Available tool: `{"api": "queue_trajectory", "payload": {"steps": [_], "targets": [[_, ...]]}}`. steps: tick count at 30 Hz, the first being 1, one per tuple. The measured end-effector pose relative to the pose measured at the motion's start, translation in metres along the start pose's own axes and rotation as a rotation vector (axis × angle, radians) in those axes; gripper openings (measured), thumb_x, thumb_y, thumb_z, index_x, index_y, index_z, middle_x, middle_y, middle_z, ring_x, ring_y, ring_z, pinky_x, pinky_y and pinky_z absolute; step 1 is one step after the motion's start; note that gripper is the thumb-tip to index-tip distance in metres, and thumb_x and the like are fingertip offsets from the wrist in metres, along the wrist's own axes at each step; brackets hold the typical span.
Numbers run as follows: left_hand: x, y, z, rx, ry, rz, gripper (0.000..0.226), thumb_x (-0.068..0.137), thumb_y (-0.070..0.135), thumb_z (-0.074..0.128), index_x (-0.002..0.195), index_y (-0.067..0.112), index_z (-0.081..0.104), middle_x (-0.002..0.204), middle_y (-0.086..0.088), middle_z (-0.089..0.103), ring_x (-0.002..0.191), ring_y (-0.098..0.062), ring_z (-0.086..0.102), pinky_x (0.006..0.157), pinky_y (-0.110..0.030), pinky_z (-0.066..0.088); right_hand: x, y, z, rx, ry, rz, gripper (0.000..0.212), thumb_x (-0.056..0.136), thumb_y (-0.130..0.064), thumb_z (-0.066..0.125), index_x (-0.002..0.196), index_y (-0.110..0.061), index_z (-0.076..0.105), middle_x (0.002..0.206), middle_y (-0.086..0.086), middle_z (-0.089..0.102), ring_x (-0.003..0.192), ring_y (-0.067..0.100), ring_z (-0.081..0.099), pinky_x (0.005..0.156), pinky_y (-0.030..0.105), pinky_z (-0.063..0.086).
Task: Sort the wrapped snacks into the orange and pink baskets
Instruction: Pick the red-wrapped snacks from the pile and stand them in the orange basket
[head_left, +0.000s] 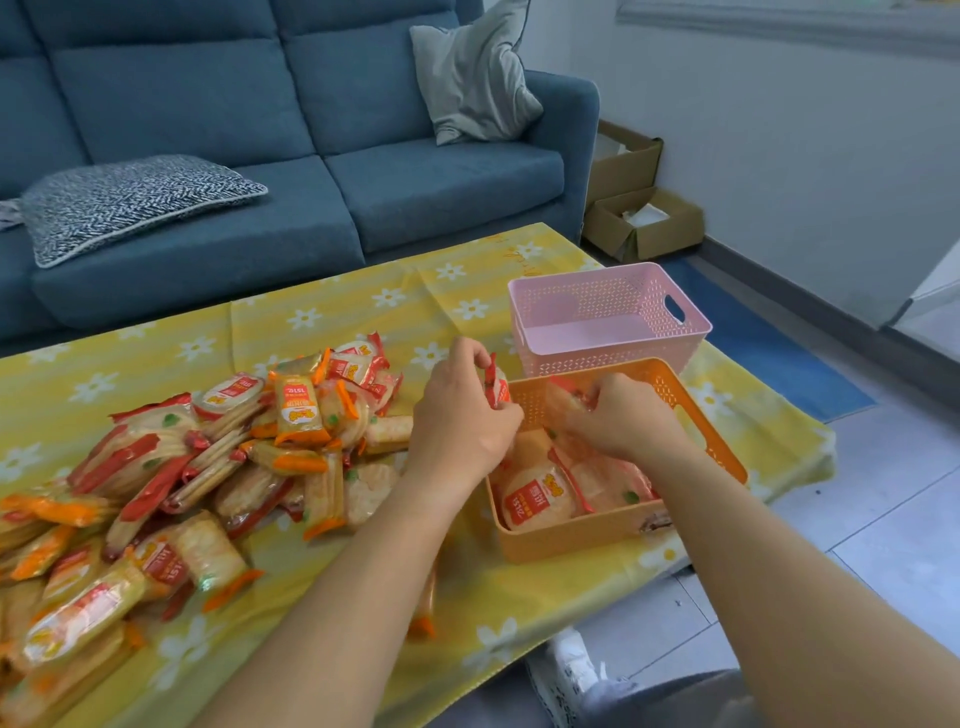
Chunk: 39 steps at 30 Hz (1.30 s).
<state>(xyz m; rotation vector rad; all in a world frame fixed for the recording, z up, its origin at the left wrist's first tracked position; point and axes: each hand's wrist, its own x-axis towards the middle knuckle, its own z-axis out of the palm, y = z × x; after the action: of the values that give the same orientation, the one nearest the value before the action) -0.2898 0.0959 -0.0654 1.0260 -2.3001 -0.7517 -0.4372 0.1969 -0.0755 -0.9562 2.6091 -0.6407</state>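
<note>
Both hands work at the orange basket (571, 535): left hand (462, 415) pinches a red-edged snack packet (496, 387) at its near-left rim, while right hand (623, 415) curls round a clear-wrapped cracker (563, 402) inside. Pink basket (597, 358) stands just behind. A heap of wrapped snacks (234, 441) sprawls left on the yellow daisy tablecloth (363, 312); a blue sofa (208, 104) and cardboard boxes (644, 223) lie beyond.

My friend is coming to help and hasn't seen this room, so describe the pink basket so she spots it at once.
In front of the blue sofa is a yellow flowered tablecloth. At its right end sit two perforated baskets; the pink basket is the farther one, nearer the sofa. Unlike the orange basket, which holds wrapped snacks, it looks empty.
</note>
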Motion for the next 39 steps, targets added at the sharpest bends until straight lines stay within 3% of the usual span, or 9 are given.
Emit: {"api": "queue_trajectory", "payload": {"steps": [7, 12, 15, 17, 20, 23, 27, 32, 39], "targets": [[0.001, -0.004, 0.018, 0.273, -0.045, -0.127, 0.021, 0.085, 0.032, 0.064, 0.097, 0.02, 0.052, 0.102, -0.001, 0.049, 0.088, -0.031, 0.059, 0.07, -0.038, 0.048, -0.009, -0.016, 0.012, 0.158, 0.01, -0.086, 0.043, 0.08, -0.033, 0.075, 0.051, -0.015, 0.048, 0.053, 0.001, 0.055, 0.05, 0.016, 0.05, 0.046, 0.028, 0.035], [0.0, -0.015, 0.025, 0.259, -0.003, -0.131, 0.034, 0.091, 0.054, 0.048, 0.079, 0.028, 0.066, 0.096, 0.006, 0.044, 0.091, -0.02, 0.054, 0.066, -0.032, 0.043, -0.006, -0.017, 0.021, 0.203, -0.133, -0.075, 0.033, 0.077, -0.038, 0.08, 0.083, -0.009, 0.066, 0.074, 0.001, 0.069, 0.065, 0.017, 0.061, 0.056, 0.03, 0.048], [0.0, -0.023, 0.023, 0.256, -0.044, 0.095, 0.025, 0.092, 0.036, 0.052, 0.109, 0.032, 0.069, 0.113, 0.005, 0.049, 0.108, -0.021, 0.048, 0.081, -0.035, 0.048, -0.007, -0.017, 0.019, 0.26, -0.215, -0.064, 0.026, 0.075, -0.029, 0.081, 0.087, -0.007, 0.073, 0.076, 0.004, 0.075, 0.062, 0.014, 0.061, 0.05, 0.025, 0.047], [0.0, -0.025, 0.021, 0.297, -0.182, 0.253, 0.048, 0.087, 0.026, 0.054, 0.133, 0.039, 0.055, 0.134, 0.004, 0.046, 0.119, -0.024, 0.041, 0.097, -0.039, 0.043, -0.008, -0.017, 0.016, 0.344, -0.295, -0.038, 0.019, 0.076, -0.017, 0.079, 0.09, -0.006, 0.074, 0.075, 0.004, 0.074, 0.063, 0.013, 0.064, 0.049, 0.023, 0.046], [-0.001, -0.021, 0.019, 0.392, -0.299, 0.267, 0.045, 0.086, 0.033, 0.054, 0.129, 0.044, 0.056, 0.15, 0.008, 0.035, 0.127, -0.025, 0.034, 0.106, -0.043, 0.035, -0.007, -0.015, 0.013, 0.371, -0.398, -0.013, 0.016, 0.083, -0.006, 0.064, 0.095, -0.001, 0.073, 0.075, 0.004, 0.07, 0.066, 0.016, 0.065, 0.055, 0.023, 0.051], [0.0, -0.017, 0.017, 0.426, -0.278, 0.246, 0.03, 0.085, 0.038, 0.056, 0.114, 0.039, 0.064, 0.147, 0.01, 0.038, 0.128, -0.022, 0.035, 0.105, -0.041, 0.035, -0.008, -0.01, 0.011, -0.059, -0.342, -0.108, 0.034, 0.084, -0.025, 0.065, 0.112, -0.005, 0.068, 0.102, 0.009, 0.073, 0.092, 0.026, 0.068, 0.082, 0.041, 0.059], [0.003, -0.013, 0.016, 0.441, -0.299, 0.263, 0.031, 0.075, 0.053, 0.063, 0.1, 0.036, 0.06, 0.141, 0.009, 0.04, 0.126, -0.02, 0.04, 0.102, -0.041, 0.037, -0.019, -0.014, 0.017, -0.418, -0.383, -0.201, 0.037, 0.077, -0.041, 0.08, 0.098, -0.016, 0.063, 0.09, -0.001, 0.068, 0.086, 0.024, 0.065, 0.076, 0.037, 0.054], [0.007, -0.01, 0.013, 0.416, -0.301, 0.222, 0.026, 0.079, 0.047, 0.072, 0.095, 0.033, 0.058, 0.137, 0.006, 0.042, 0.126, -0.02, 0.042, 0.098, -0.038, 0.043, -0.016, -0.013, 0.001, -0.325, -0.467, -0.214, 0.04, 0.08, -0.028, 0.083, 0.113, -0.012, 0.067, 0.103, 0.001, 0.068, 0.095, 0.024, 0.064, 0.089, 0.042, 0.054], [0.007, -0.014, 0.012, 0.441, -0.341, 0.243, 0.019, 0.081, 0.035, 0.072, 0.097, 0.031, 0.062, 0.146, 0.006, 0.037, 0.131, -0.02, 0.04, 0.099, -0.04, 0.046, -0.014, 0.001, -0.047, -0.004, -0.232, -0.33, 0.03, 0.077, 0.004, 0.065, 0.086, -0.025, 0.071, 0.088, -0.011, 0.066, 0.088, 0.011, 0.064, 0.078, 0.035, 0.056]]}}
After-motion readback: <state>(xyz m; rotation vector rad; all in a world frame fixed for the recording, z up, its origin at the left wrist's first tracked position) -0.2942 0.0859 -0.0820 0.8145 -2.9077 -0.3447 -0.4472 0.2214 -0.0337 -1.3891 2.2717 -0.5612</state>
